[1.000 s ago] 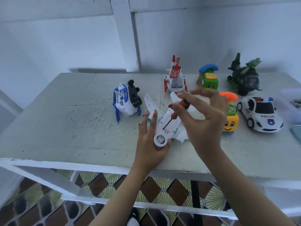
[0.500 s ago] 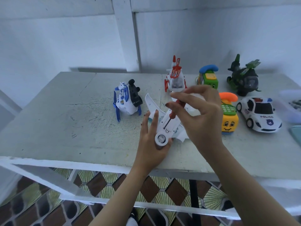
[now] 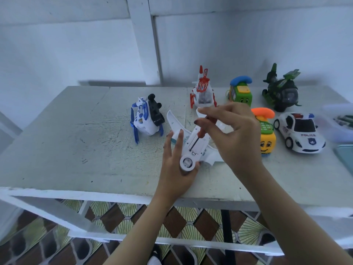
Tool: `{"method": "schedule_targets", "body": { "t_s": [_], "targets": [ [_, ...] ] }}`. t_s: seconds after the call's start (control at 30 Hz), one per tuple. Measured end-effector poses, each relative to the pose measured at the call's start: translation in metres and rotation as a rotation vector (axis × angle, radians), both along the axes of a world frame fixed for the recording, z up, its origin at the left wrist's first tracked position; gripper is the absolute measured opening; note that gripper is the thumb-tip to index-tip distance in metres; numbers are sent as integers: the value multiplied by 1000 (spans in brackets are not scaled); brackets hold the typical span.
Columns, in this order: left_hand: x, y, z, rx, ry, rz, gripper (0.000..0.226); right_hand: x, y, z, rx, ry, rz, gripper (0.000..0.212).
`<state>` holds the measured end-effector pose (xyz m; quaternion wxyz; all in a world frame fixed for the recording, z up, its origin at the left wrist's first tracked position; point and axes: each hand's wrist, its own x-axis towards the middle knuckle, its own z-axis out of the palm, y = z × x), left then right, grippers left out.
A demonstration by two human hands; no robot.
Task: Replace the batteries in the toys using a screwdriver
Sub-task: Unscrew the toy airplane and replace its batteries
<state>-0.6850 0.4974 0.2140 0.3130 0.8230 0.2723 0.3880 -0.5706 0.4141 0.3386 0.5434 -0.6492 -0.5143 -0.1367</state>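
Note:
A white toy airplane (image 3: 198,146) lies belly-up near the table's front edge. My left hand (image 3: 176,169) holds its nose end, fingers along the left side and thumb under the round nose wheel. My right hand (image 3: 231,134) pinches the red handle of a small screwdriver (image 3: 200,133); the dark shaft slants down and its tip sits on the plane's underside panel.
On the grey table (image 3: 76,150) stand a blue-white helicopter toy (image 3: 147,117), a red-white helicopter (image 3: 203,92), a green phone toy (image 3: 240,92), a yellow phone toy (image 3: 266,136), a green helicopter (image 3: 280,90) and a police car (image 3: 299,132). A clear container (image 3: 340,121) sits at the right edge.
My right hand has shifted slightly left and its fingers have turned around the screwdriver handle. The left hand and the plane stay in place.

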Motion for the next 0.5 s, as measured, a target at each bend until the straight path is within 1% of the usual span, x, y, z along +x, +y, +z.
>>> {"method": "schedule_targets", "body": {
  "t_s": [0.07,0.2,0.3,0.4,0.5],
  "targets": [
    [0,0,1,3,-2,7,86,2,2,0,-17,-29,-17,30],
    [1,0,1,-4,-5,14,87,7,2,-1,-110,-69,24,32],
    [1,0,0,-4,-3,10,86,9,-3,0,-185,-41,76,39],
    [1,0,0,-9,2,13,87,11,-6,1,-196,-10,55,43],
    [1,0,-1,-14,8,20,87,15,-9,3,-217,-47,53,30]
  ]
}}
